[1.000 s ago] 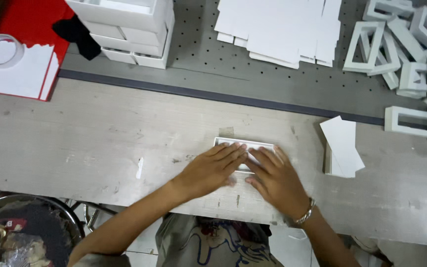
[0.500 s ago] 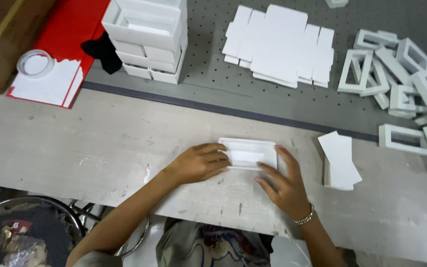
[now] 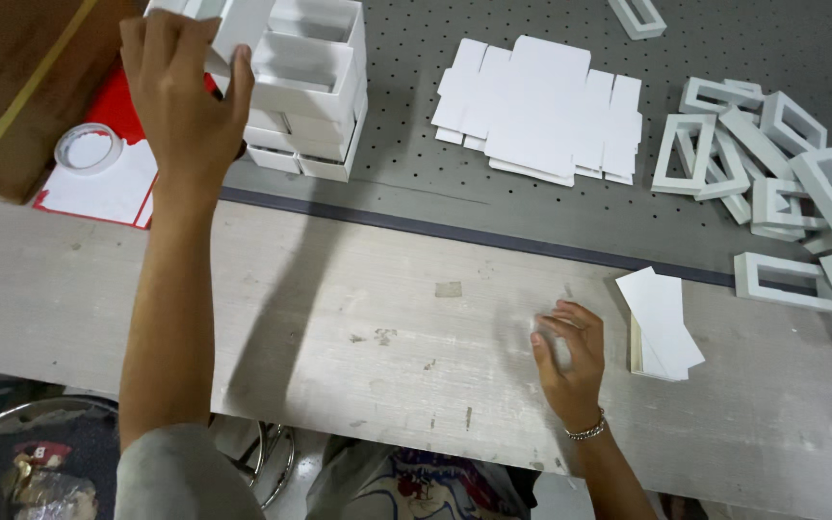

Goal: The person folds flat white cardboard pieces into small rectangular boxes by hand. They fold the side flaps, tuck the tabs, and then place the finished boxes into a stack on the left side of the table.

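While left hand [image 3: 180, 91] grips white box [image 3: 233, 24] atop stack [image 3: 315, 96], right hand [image 3: 570, 356] rests nr cards [image 3: 662, 323].

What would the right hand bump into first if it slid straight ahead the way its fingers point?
Probably the small stack of white cards. The right hand rests on the wooden bench, fingers angled up and toward that stack, with only bare wood between them.

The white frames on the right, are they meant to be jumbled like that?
The white frames lie in a loose heap, tilted and overlapping, while the white trays near the left hand are stacked squarely. One frame lies apart at the top edge.
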